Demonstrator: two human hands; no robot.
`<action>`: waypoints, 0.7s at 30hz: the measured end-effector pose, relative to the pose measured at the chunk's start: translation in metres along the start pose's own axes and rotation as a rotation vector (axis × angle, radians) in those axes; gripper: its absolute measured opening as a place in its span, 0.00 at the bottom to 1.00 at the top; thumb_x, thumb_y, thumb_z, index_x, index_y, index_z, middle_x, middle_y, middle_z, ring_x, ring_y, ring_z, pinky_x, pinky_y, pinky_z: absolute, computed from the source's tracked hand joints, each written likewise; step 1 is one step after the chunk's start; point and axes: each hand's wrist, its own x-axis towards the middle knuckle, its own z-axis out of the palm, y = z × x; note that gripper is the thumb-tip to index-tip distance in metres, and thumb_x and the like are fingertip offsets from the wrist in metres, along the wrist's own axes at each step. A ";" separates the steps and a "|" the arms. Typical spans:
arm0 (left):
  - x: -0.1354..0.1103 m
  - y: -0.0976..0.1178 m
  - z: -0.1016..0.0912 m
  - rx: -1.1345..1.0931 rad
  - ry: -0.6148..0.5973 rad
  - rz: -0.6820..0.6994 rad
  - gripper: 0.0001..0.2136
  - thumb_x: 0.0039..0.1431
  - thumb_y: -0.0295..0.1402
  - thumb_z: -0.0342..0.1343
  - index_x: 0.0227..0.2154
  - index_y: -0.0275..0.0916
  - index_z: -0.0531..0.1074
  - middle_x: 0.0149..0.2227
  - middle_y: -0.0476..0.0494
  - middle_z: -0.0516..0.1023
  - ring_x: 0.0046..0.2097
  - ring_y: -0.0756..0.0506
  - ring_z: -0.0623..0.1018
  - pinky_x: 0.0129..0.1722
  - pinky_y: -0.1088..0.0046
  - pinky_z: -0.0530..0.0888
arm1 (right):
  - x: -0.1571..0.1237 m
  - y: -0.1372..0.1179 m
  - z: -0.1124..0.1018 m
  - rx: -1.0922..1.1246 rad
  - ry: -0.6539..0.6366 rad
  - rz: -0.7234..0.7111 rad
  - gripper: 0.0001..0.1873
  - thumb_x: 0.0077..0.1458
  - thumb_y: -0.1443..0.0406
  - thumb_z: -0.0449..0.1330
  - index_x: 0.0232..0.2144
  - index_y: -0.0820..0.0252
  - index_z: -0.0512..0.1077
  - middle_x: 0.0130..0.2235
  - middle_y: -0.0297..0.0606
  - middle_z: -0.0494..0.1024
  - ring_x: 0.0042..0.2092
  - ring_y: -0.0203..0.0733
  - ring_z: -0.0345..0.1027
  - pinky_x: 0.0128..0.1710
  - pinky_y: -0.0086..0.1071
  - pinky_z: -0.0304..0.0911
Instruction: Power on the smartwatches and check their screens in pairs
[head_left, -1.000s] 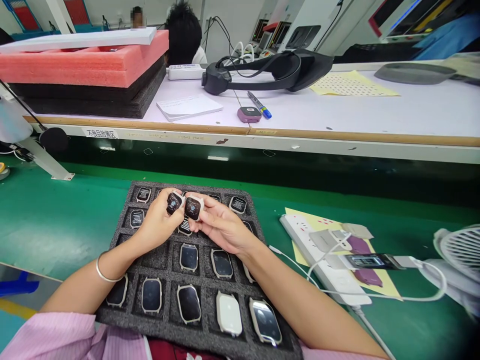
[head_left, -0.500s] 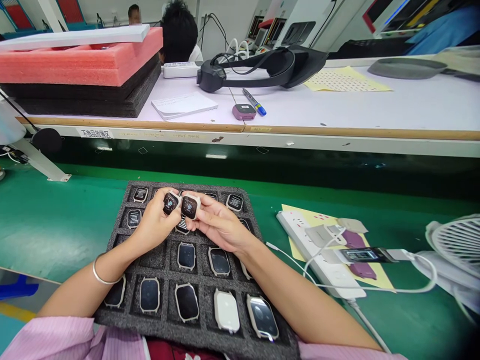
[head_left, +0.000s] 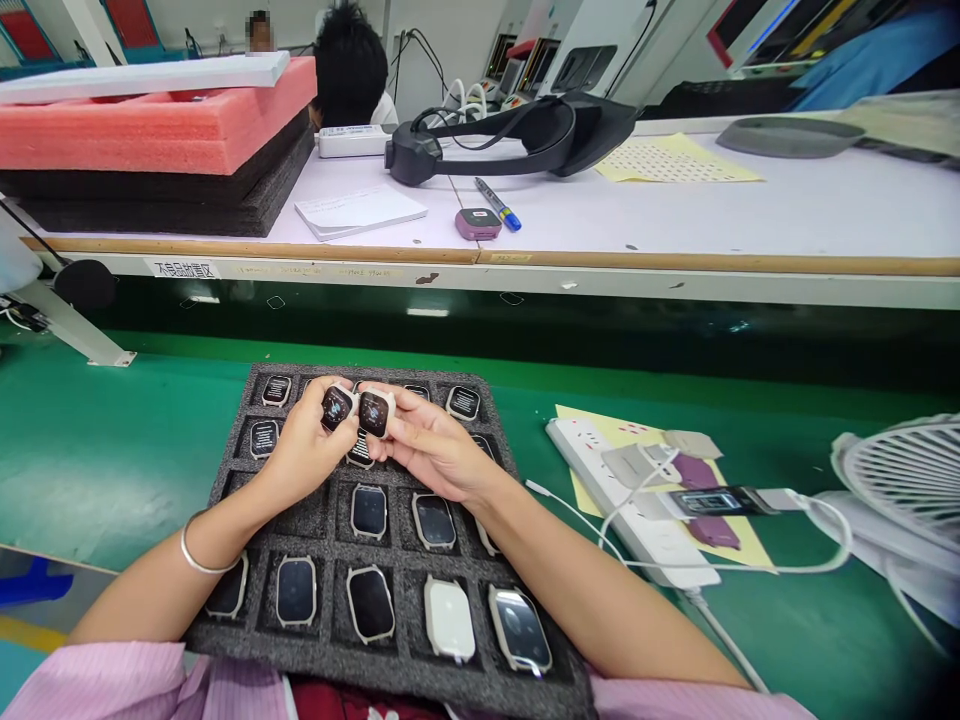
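My left hand [head_left: 313, 432] pinches a smartwatch without a strap [head_left: 338, 405], its lit screen facing me. In my right hand [head_left: 424, 435] is a second smartwatch [head_left: 376, 412], also lit, held close beside the first one. Both hands are over the far half of a dark grey foam tray [head_left: 405, 640]. Several strapless smartwatches lie in its pockets, most with the screen up, like the one at the front [head_left: 370, 603]. One white watch piece [head_left: 450, 618] in the front row shows no screen. My hands and forearms hide some pockets.
A white power strip [head_left: 637, 510] with cables and a small plugged-in meter [head_left: 720, 501] lies right of the tray, near a white fan [head_left: 907, 480]. The raised shelf holds a foam stack [head_left: 150, 130], a notepad [head_left: 360, 210], a pen [head_left: 498, 204] and a black headset [head_left: 510, 140].
The whole view has shifted slightly, so the scene sits a little further left. Both hands still hold the two watches side by side in much the same pose.
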 end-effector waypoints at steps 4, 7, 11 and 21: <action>0.000 -0.001 0.000 -0.001 0.001 0.007 0.16 0.55 0.32 0.54 0.47 0.40 0.66 0.46 0.42 0.76 0.46 0.44 0.76 0.48 0.67 0.72 | 0.000 0.000 0.000 0.009 -0.013 -0.001 0.26 0.50 0.58 0.73 0.51 0.54 0.74 0.36 0.32 0.76 0.32 0.35 0.71 0.37 0.34 0.69; 0.000 0.000 -0.001 0.024 0.000 -0.001 0.14 0.56 0.34 0.54 0.46 0.40 0.67 0.43 0.43 0.76 0.46 0.43 0.76 0.47 0.66 0.72 | -0.001 -0.001 0.000 0.006 -0.027 0.000 0.26 0.51 0.59 0.73 0.51 0.53 0.74 0.36 0.32 0.76 0.33 0.35 0.72 0.36 0.33 0.68; -0.001 0.000 0.000 0.026 -0.003 -0.011 0.15 0.57 0.35 0.53 0.47 0.39 0.67 0.43 0.43 0.75 0.48 0.42 0.75 0.48 0.65 0.71 | -0.001 -0.001 0.000 0.014 -0.019 0.004 0.26 0.51 0.59 0.73 0.51 0.54 0.74 0.36 0.32 0.76 0.33 0.36 0.72 0.35 0.32 0.66; 0.000 -0.002 0.000 0.016 0.002 -0.004 0.15 0.56 0.35 0.54 0.47 0.39 0.67 0.43 0.43 0.75 0.45 0.44 0.75 0.47 0.66 0.71 | -0.001 0.000 0.000 0.006 -0.032 -0.001 0.25 0.52 0.59 0.72 0.51 0.53 0.73 0.36 0.32 0.75 0.34 0.35 0.72 0.36 0.32 0.67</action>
